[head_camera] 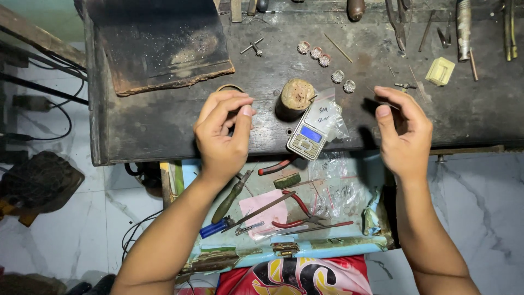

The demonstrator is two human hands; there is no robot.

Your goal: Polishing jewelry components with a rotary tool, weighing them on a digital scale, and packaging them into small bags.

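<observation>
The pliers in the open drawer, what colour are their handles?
Red, seen in the head view: the pliers lie in the drawer.

Dark workbench (164, 117): pocket scale (307, 140), wooden stump (295, 97), pliers (399, 24).

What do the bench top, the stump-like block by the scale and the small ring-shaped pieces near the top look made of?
Bench top: dark, worn wood by its look, scuffed and matte with a rough edge. Stump-like block: probably wood, with a pale, pitted cut face and dark sides. Small ring-shaped pieces: likely metal, silvery and glinting; too small to be sure. The left hand and right hand hover above the bench.
</observation>
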